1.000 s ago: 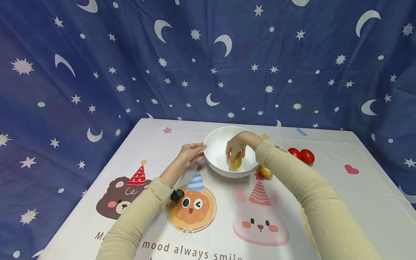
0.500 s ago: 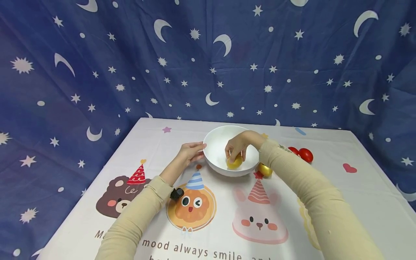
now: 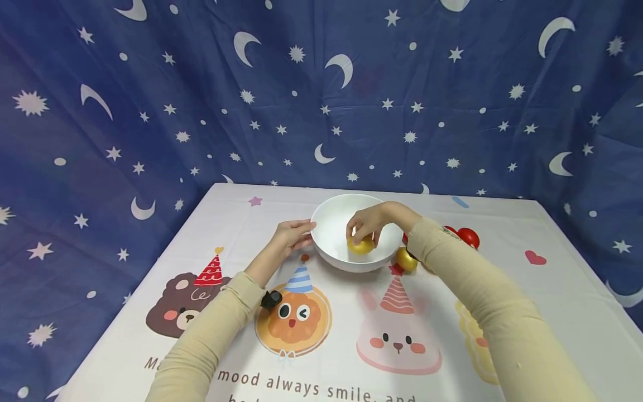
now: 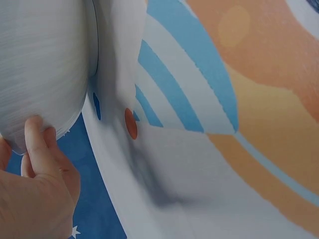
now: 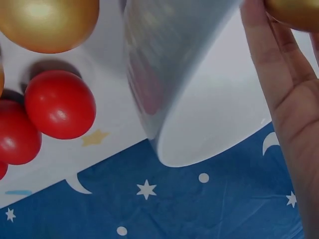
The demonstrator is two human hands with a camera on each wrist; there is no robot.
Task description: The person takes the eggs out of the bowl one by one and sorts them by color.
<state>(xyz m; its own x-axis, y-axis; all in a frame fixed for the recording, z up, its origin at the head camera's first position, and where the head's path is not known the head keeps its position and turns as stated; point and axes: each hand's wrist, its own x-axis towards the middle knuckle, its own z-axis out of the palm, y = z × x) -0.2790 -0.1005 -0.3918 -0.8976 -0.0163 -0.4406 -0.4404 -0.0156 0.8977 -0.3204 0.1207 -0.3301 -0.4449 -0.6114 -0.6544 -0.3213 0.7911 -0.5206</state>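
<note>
A white bowl [image 3: 326,240] stands toward the far side of the table. My left hand [image 3: 290,235] holds its left rim, thumb at the edge and fingers against the outer wall, as the left wrist view of the hand [image 4: 42,174] also shows. Inside the bowl, my right hand [image 3: 369,221] grips a shiny golden egg [image 3: 360,246] from above, low near the bottom. Only part of this golden egg [image 5: 299,14] shows in the right wrist view, at the top right corner beside the fingers.
Right of the bowl, another golden egg [image 3: 406,260] and several red eggs [image 3: 469,238] lie on the printed white tablecloth [image 3: 301,379]. My right sleeve [image 3: 467,279] hides some of them. A blue star-patterned curtain [image 3: 281,84] hangs behind the table.
My right hand stays in the bowl with the golden egg, which has tipped flatter. The right forearm has shifted slightly, uncovering more eggs beside the bowl. My left hand keeps its hold.
</note>
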